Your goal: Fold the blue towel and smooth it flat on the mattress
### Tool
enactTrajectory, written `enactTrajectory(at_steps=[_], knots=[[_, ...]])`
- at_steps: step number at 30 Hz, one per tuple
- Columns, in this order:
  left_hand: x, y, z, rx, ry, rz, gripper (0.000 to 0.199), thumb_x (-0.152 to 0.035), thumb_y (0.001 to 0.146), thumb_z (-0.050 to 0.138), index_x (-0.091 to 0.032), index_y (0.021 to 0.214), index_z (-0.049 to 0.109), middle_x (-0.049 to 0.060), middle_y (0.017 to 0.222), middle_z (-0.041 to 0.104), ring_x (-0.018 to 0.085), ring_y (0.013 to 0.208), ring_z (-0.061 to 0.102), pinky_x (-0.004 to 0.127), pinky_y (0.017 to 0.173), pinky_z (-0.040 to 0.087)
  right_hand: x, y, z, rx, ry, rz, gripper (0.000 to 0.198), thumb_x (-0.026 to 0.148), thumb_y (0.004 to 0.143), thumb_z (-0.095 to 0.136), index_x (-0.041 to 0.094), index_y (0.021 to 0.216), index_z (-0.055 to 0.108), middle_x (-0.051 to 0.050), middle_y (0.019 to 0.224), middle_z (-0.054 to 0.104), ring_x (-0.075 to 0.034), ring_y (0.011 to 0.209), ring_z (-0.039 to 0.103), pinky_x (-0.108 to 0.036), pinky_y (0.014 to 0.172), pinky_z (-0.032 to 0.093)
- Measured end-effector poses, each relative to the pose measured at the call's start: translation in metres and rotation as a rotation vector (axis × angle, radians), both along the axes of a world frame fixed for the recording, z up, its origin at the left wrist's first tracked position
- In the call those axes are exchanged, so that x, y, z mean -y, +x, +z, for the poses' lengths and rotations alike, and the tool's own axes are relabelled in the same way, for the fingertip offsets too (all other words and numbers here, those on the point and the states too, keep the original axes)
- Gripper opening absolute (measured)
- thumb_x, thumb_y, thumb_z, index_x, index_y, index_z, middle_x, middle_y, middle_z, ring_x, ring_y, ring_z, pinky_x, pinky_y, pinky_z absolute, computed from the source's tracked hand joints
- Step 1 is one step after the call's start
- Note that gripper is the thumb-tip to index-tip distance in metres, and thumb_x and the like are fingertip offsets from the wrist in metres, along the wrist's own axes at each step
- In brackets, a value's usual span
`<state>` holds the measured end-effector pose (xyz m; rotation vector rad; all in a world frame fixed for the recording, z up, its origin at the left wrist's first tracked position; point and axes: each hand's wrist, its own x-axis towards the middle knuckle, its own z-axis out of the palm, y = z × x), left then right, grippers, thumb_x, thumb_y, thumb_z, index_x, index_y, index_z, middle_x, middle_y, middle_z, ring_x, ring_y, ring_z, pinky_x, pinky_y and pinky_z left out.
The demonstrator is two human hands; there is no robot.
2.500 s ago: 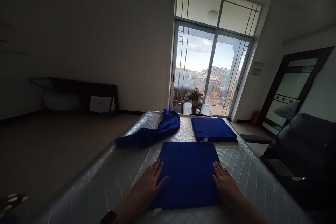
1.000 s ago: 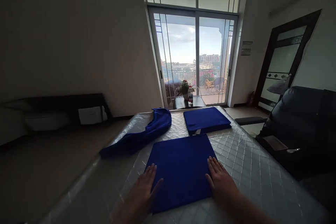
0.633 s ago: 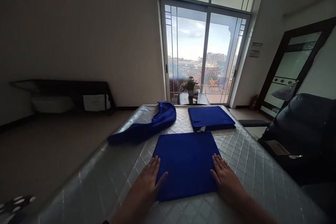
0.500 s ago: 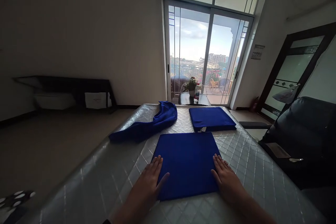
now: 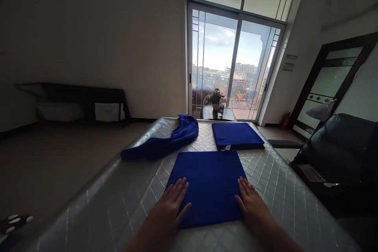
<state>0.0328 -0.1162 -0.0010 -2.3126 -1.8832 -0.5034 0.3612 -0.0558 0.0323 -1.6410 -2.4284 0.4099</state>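
Observation:
A blue cloth folded into a neat square (image 5: 210, 189) lies flat in front of me on a silver quilted cover (image 5: 271, 189). On its left edge rests my left hand (image 5: 171, 202), fingers stretched out and thumb apart. My right hand (image 5: 251, 201) lies open along the right edge, fingertips on the cloth. Beyond it, to the right, sits a second folded stack of blue cloth (image 5: 238, 134) with a small white tag at its near edge. A loose, crumpled blue cloth (image 5: 165, 141) trails over the left side of the cover.
A black armchair (image 5: 348, 153) stands close on the right. Behind the far edge is a small dark table (image 5: 206, 113) with a potted plant (image 5: 215, 97) and a bottle (image 5: 221, 107). A low black stand (image 5: 79, 98) is by the left wall. Sliding glass doors (image 5: 236, 63) are at the back.
My left hand has slid slightly inward over the square cloth, and my right hand has shifted a little left. The view has moved slightly. The other cloths lie as before.

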Motion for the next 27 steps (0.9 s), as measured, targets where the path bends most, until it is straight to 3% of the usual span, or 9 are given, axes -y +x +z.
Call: enactTrajectory(at_steps=[3,7,12,17,20,23,27], knots=[[0.002,0.006,-0.006,-0.012,0.032,-0.059,0.06,-0.051,0.101,0.042,-0.024,0.154,0.032,0.006,0.161,0.035,0.025,0.147,0.038,0.047,0.119,0.041,0.002,0.0,0.002,0.012,-0.006,0.0,0.074,0.061,0.1,0.018,0.013,0.157,0.021,-0.007,0.167,0.019,-0.02,0.155,0.013,-0.043,0.129,0.016],[0.004,0.012,-0.007,-0.005,-0.067,-0.068,0.062,-0.057,0.1,0.042,-0.026,0.153,0.033,0.005,0.16,0.035,0.027,0.145,0.04,0.048,0.118,0.042,0.004,0.0,0.007,0.051,-0.024,-0.007,0.074,0.061,0.099,0.02,0.015,0.157,0.022,-0.007,0.167,0.02,-0.022,0.155,0.013,-0.044,0.128,0.017],[0.007,0.014,0.004,0.047,-0.203,-0.044,0.066,-0.061,0.099,0.038,-0.025,0.154,0.03,0.006,0.162,0.028,0.028,0.148,0.033,0.05,0.121,0.036,0.005,0.003,0.01,0.188,-0.038,0.025,0.074,0.06,0.097,0.03,0.016,0.155,0.031,-0.01,0.164,0.025,-0.027,0.153,0.021,-0.048,0.127,0.021],[0.01,0.015,0.016,0.113,-0.303,-0.024,0.07,-0.066,0.097,0.036,-0.027,0.154,0.027,0.003,0.163,0.022,0.028,0.151,0.025,0.049,0.125,0.029,0.004,0.007,0.019,0.322,-0.104,0.084,0.064,0.044,0.092,0.042,0.019,0.15,0.044,-0.008,0.159,0.036,-0.029,0.15,0.03,-0.047,0.125,0.028],[0.011,0.016,0.019,0.133,-0.317,-0.029,0.071,-0.065,0.096,0.038,-0.025,0.154,0.028,0.004,0.163,0.022,0.029,0.151,0.025,0.051,0.125,0.028,0.0,0.003,0.032,0.278,-0.092,0.154,0.06,0.039,0.091,0.041,0.02,0.148,0.049,-0.008,0.157,0.042,-0.029,0.149,0.033,-0.049,0.124,0.028],[0.012,0.016,0.019,0.151,-0.29,-0.031,0.069,-0.064,0.095,0.041,-0.027,0.153,0.03,0.003,0.162,0.024,0.029,0.151,0.027,0.051,0.124,0.029,-0.009,-0.007,0.042,0.196,-0.045,0.147,0.062,0.043,0.096,0.033,0.013,0.15,0.044,-0.011,0.159,0.038,-0.027,0.151,0.03,-0.047,0.126,0.024],[0.012,0.015,0.017,0.141,-0.299,-0.013,0.07,-0.067,0.095,0.038,-0.031,0.154,0.026,0.001,0.163,0.022,0.027,0.151,0.026,0.05,0.124,0.031,-0.026,-0.018,0.033,0.089,0.036,0.07,0.07,0.053,0.1,0.023,0.01,0.155,0.033,-0.012,0.165,0.027,-0.024,0.154,0.019,-0.043,0.128,0.018]])
